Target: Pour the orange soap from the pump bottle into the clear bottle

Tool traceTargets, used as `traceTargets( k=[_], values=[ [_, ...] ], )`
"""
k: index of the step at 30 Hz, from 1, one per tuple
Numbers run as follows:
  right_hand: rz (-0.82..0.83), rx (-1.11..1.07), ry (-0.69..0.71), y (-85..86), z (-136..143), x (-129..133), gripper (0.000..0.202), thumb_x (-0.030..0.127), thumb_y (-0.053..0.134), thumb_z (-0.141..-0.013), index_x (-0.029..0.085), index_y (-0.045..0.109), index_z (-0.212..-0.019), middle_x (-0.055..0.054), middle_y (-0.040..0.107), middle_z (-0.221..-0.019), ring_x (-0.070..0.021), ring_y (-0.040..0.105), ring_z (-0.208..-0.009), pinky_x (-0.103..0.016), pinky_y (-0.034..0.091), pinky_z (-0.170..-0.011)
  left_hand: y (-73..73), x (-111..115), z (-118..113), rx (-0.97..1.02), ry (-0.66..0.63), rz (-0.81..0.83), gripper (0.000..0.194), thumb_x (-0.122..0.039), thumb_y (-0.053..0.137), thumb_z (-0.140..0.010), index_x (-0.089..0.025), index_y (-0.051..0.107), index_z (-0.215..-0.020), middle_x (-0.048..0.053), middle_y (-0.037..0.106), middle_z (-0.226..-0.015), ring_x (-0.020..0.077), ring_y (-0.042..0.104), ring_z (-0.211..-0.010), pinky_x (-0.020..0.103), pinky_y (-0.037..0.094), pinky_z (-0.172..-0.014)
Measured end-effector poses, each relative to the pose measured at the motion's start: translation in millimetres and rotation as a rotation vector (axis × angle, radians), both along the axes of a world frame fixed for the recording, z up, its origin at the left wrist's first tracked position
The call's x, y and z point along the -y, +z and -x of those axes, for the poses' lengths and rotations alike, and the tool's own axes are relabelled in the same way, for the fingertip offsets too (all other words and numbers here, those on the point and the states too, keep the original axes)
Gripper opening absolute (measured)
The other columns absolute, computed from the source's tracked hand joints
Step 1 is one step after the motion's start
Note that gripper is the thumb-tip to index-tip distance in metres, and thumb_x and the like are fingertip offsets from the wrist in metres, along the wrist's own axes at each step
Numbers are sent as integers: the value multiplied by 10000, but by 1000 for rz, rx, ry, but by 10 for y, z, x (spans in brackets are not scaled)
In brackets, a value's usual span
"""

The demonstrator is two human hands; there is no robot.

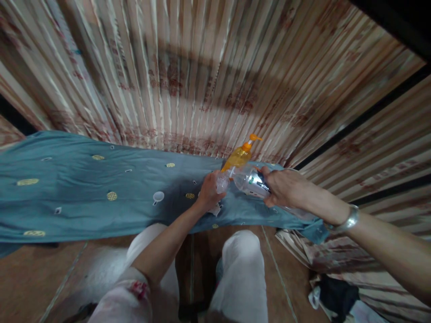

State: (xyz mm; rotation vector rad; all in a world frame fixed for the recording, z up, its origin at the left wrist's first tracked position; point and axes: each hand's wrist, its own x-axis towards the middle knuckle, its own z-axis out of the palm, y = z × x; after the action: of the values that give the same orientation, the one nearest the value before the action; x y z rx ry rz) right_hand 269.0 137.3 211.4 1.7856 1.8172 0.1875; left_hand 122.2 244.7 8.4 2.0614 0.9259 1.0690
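Note:
My right hand [283, 186] is wrapped round a clear plastic bottle [241, 179] with a silvery label. The bottle lies tilted, its neck pointing left. Closed round a small clear plastic cup [222, 182], my left hand [209, 193] is right at the bottle's neck; whether the two touch I cannot tell. Just behind them stands a pump bottle [238, 158] of yellow liquid with an orange pump head, its lower part hidden. A small crumpled white piece [215, 209] shows below my left hand.
A blue patterned cloth [77, 197] covers the low surface ahead of my knees. Pleated curtains [188, 80] hang behind it and to the right, with dark bars [363, 119] across them. Dark fabric [336, 294] lies on the brown floor [279, 269] at lower right.

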Motion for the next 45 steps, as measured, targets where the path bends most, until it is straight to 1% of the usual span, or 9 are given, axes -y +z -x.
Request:
traceTargets(
  k=[3,9,15,18,22,28,32,36,45],
  values=[
    [-3,-11,6,9,-12,-2,577,339,650,-686,79,493,-1176,-143,698,-802,-294,682,-767,-305,368,-556,-20,2,-2,-3,8,8,771,-138,741,-588,-192,405,-1280,118,554,-1254,292,536,-1188,460,438,-1019],
    [1,-12,4,11,-49,-19,554,328,641,-668,99,505,-1154,-123,695,-788,-280,682,-763,-293,346,-544,-9,12,10,-15,-2,32,780,-138,753,-595,-194,398,-1288,122,548,-1245,294,540,-1171,479,441,-1015],
    [16,-24,10,33,-37,-4,587,324,611,-687,73,485,-1203,-133,692,-801,-279,680,-766,-295,323,-526,23,25,13,-48,-8,46,797,-116,761,-598,-161,383,-1299,146,533,-1257,301,532,-1181,475,433,-1032],
    [23,-20,15,49,-16,3,531,306,592,-697,67,498,-1163,-127,682,-755,-278,678,-728,-298,303,-514,22,21,11,-61,-21,48,802,-127,761,-601,-172,371,-1300,133,537,-1244,299,527,-1182,480,421,-1041],
    [37,-24,24,60,-12,-4,524,293,592,-691,80,495,-1160,-132,691,-782,-265,676,-736,-296,312,-534,-7,18,10,-58,-29,55,803,-144,747,-619,-191,346,-1312,129,515,-1269,298,507,-1211,477,412,-1045],
    [39,-18,50,40,-55,-22,473,301,594,-686,88,514,-1102,-114,676,-717,-269,665,-690,-301,288,-526,-48,35,-3,-24,-19,34,793,-135,727,-614,-224,343,-1302,114,515,-1270,299,505,-1214,498,415,-1028],
    [51,2,57,39,-61,-21,512,320,582,-704,66,500,-1142,-119,684,-745,-263,667,-705,-304,303,-536,-30,49,-7,-22,-28,47,773,-127,717,-608,-197,360,-1291,134,522,-1263,295,511,-1205,481,423,-1027],
    [70,-10,56,51,-54,-14,549,316,577,-727,26,477,-1183,-137,693,-774,-285,679,-758,-314,340,-568,-18,57,-18,-38,-26,45,770,-106,710,-605,-185,360,-1287,143,517,-1271,294,505,-1214,474,416,-1040],
    [42,-10,60,38,-57,4,531,281,575,-726,36,472,-1186,-135,704,-776,-274,686,-759,-303,349,-566,0,69,-22,-82,-15,34,766,-120,725,-626,-168,357,-1295,151,519,-1257,304,507,-1201,464,436,-1014]
  ],
)
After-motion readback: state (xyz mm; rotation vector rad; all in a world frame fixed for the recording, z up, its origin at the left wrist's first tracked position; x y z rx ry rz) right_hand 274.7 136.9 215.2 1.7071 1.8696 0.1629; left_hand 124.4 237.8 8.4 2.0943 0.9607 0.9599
